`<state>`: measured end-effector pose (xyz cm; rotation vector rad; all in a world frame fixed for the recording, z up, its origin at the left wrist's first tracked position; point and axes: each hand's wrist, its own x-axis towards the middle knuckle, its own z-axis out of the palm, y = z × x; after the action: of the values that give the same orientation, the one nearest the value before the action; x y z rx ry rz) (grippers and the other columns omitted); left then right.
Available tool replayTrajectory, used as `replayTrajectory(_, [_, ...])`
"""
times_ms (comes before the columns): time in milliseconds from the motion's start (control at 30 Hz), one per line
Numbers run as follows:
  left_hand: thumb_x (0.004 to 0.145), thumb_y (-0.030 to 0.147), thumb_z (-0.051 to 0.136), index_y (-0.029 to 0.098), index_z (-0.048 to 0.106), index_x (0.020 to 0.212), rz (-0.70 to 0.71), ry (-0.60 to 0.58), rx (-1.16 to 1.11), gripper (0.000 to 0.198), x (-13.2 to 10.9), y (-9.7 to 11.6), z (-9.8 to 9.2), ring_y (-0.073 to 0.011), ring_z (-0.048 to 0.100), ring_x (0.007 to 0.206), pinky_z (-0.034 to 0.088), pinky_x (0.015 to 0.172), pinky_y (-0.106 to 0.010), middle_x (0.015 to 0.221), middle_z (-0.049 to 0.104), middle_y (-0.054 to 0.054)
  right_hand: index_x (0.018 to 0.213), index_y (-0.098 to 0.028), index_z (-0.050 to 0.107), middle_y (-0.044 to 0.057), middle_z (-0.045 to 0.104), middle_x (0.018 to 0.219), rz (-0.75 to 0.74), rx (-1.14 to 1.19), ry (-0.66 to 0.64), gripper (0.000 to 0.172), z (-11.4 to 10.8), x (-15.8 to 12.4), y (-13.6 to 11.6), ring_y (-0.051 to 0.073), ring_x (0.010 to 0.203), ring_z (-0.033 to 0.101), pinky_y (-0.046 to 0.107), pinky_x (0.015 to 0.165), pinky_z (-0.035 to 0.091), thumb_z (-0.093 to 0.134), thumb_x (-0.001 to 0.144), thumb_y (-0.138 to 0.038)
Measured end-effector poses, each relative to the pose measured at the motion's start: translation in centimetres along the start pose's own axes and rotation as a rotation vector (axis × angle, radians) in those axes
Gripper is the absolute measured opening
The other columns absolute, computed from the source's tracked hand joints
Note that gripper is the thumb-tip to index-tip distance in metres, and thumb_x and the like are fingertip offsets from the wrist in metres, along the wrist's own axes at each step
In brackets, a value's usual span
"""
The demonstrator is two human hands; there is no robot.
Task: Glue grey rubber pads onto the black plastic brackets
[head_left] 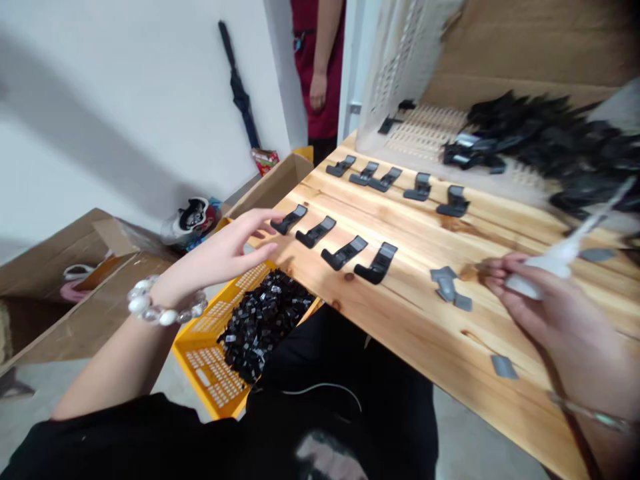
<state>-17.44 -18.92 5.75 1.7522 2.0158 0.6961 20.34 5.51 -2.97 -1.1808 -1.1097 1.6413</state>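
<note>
My left hand (225,250) is stretched out with fingers apart and nothing in it. Its fingertips almost touch the nearest black clip (289,219) at the left end of a row of black clips (345,252) on the wooden table (420,320). My right hand (550,313) is closed around a white tube-like tool (560,257) that points up and to the right. Small grey flat pads (447,285) lie on the wood just left of that hand. A second row of clips (385,179) lies farther back.
A yellow basket (205,353) of several small black parts sits below the table edge by my lap. A heap of black clips (545,147) and a white perforated crate (400,60) stand at the back. Cardboard boxes (90,293) are at left. Another person (320,67) stands behind.
</note>
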Motion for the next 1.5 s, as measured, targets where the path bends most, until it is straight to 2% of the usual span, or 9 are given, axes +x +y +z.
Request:
replayTrajectory(133, [0.088,0.048,0.057,0.022,0.034,0.144,0.104,0.082,-0.064,0.066,8.6,-0.9,1.6,-0.0274,0.049,0.129,0.048,0.103,-0.04,0.147,0.043,-0.013,0.072,-0.017,0.065,0.004,0.059,0.075,0.082,0.169,-0.075,0.022,-0.3,0.2,0.3,0.01,0.07,0.059,0.014,0.059,0.054,0.081,0.057,-0.013])
replayTrajectory(300, [0.085,0.049,0.059,0.013,0.037,0.141,0.07,0.127,0.219,0.071,20.2,-0.9,4.7,-0.028,0.041,0.137,0.032,0.115,-0.039,0.147,0.042,-0.016,0.075,-0.017,0.066,0.004,0.064,0.075,0.086,0.225,-0.149,0.023,-0.3,0.0,0.2,0.01,0.066,0.059,0.016,0.059,0.053,0.083,0.06,-0.016])
replayTrajectory(500, [0.078,0.07,0.054,0.011,0.041,0.14,-0.025,-0.001,0.346,0.086,28.1,0.6,7.3,-0.0336,0.05,0.129,0.039,0.106,-0.041,0.141,0.051,-0.021,0.076,-0.02,0.067,0.003,0.066,0.075,0.1,0.257,-0.185,0.025,-0.6,0.3,0.3,0.012,0.068,0.06,0.022,0.061,0.054,0.085,0.06,-0.019])
replayTrajectory(633, [0.075,0.082,0.044,0.014,0.044,0.14,0.003,-0.109,0.407,0.094,29.7,3.2,9.6,-0.0322,0.054,0.126,0.041,0.104,-0.037,0.141,0.052,-0.019,0.075,-0.019,0.065,0.002,0.065,0.073,0.11,0.271,-0.193,0.029,-0.5,0.4,0.3,0.011,0.066,0.059,0.022,0.062,0.051,0.087,0.057,-0.023])
replayTrajectory(800, [0.068,0.089,0.043,0.024,0.046,0.14,0.123,-0.209,0.482,0.098,29.4,8.0,13.2,-0.0321,0.055,0.123,0.041,0.102,-0.037,0.142,0.052,-0.013,0.072,-0.018,0.062,0.002,0.063,0.067,0.089,0.279,-0.192,0.031,-0.1,0.5,0.4,0.011,0.062,0.055,0.024,0.06,0.046,0.086,0.053,-0.022])
replayTrajectory(1133, [0.058,0.096,0.039,0.033,0.032,0.15,0.093,-0.289,0.586,0.111,30.8,14.5,18.0,-0.0471,0.042,0.131,0.033,0.104,-0.061,0.153,0.037,-0.016,0.075,-0.016,0.06,0.002,0.064,0.067,0.053,0.214,-0.192,0.028,0.1,0.6,0.6,0.011,0.061,0.054,0.025,0.058,0.04,0.079,0.055,-0.021])
replayTrajectory(1300, [0.076,0.083,0.034,0.03,0.04,0.146,0.047,-0.173,0.619,0.087,30.5,15.4,19.7,-0.0488,0.039,0.13,0.024,0.102,-0.073,0.147,0.042,-0.016,0.074,-0.015,0.06,0.001,0.063,0.065,0.048,0.188,-0.196,0.027,0.2,0.7,0.6,0.011,0.059,0.053,0.025,0.057,0.039,0.078,0.054,-0.02])
replayTrajectory(1400, [0.09,0.063,0.031,0.031,0.046,0.14,0.083,-0.1,0.626,0.061,30.0,14.8,19.8,-0.042,0.044,0.126,0.03,0.1,-0.069,0.14,0.048,-0.014,0.074,-0.015,0.06,0.002,0.063,0.066,0.05,0.178,-0.199,0.026,0.2,0.7,0.6,0.01,0.059,0.054,0.025,0.057,0.039,0.077,0.054,-0.02])
replayTrajectory(1500, [0.091,0.056,0.037,0.032,0.047,0.139,0.138,-0.094,0.637,0.055,29.5,13.8,19.2,-0.0389,0.046,0.123,0.034,0.099,-0.063,0.136,0.049,-0.013,0.073,-0.016,0.06,0.001,0.063,0.065,0.05,0.172,-0.207,0.026,0.2,0.7,0.6,0.01,0.058,0.053,0.024,0.056,0.039,0.078,0.054,-0.019])
